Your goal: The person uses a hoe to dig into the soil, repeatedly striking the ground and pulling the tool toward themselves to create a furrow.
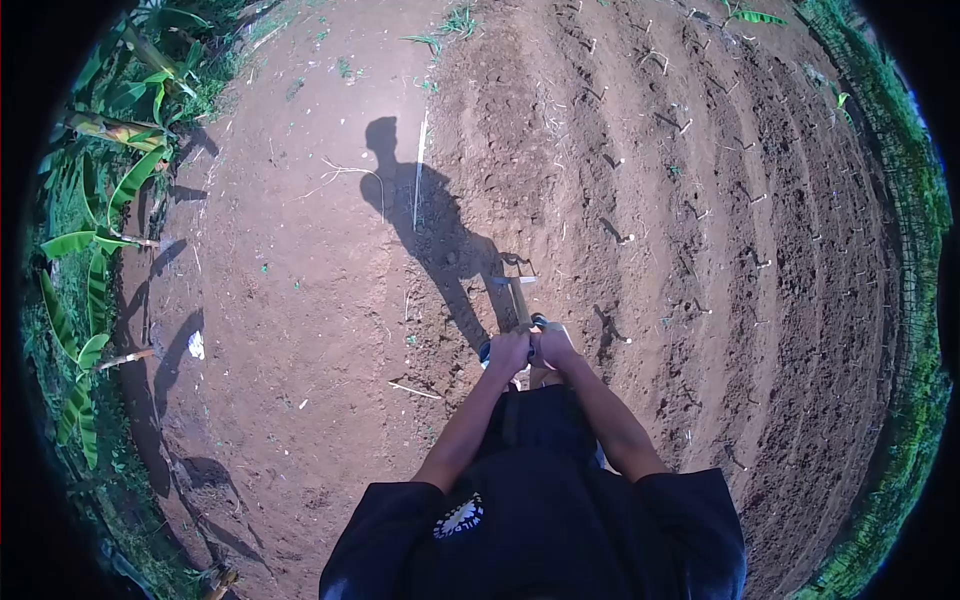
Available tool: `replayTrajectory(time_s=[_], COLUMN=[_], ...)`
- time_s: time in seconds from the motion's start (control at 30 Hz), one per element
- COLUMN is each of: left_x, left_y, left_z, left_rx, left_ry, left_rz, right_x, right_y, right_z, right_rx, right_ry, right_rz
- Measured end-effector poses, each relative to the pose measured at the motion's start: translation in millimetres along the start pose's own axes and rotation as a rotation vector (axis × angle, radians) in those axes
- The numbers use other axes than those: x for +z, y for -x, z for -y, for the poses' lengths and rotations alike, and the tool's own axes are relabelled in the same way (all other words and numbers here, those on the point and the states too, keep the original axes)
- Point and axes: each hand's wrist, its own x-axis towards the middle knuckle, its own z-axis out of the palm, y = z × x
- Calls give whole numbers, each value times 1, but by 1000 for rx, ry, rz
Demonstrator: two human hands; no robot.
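My left hand [510, 349] and my right hand [554, 346] sit side by side in front of my body, both wrapped round the wooden handle of a hoe [519, 303]. The handle runs forward and down from my fists to a pale metal blade [514, 280], close over the loose brown soil. A dark shadow of the blade lies just beyond it. My feet show only in part, mostly hidden beneath my hands and dark shirt.
Ridged soil [640, 280] with rows of short planted sticks [627, 239] stretches to the right. Smoother bare ground [300, 250] lies left. Banana plants [95, 260] line the left edge, and a fence [908, 270] with greenery bounds the right. A long pale stick [420, 165] lies ahead.
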Motion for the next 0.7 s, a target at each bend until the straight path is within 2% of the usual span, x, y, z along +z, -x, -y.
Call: replayTrajectory(time_s=[0.03,0.2,0.37,0.5,0.6,0.7], left_x=[-10,-39,-56,-69,-88,-93], left_y=[-5,-29,-47,-71,-90,-104], left_z=[-1,-3,-10,-11,-17,-18], left_rx=[2,16,36,55,-36,-62], left_ry=[-39,-22,-52,-11,-59,-35], left_rz=[56,0,150,83,89,68], right_x=[-5,-53,-59,-79,-113,-126], right_y=[-4,-12,-22,-38,-51,-61], right_z=[-1,-1,-16,-31,-37,-46], right_rx=[37,-13,-18,-64,-40,-69], right_ry=[-31,-42,-104,-146,-143,-180], right_rz=[-32,52,61,12,70,6])
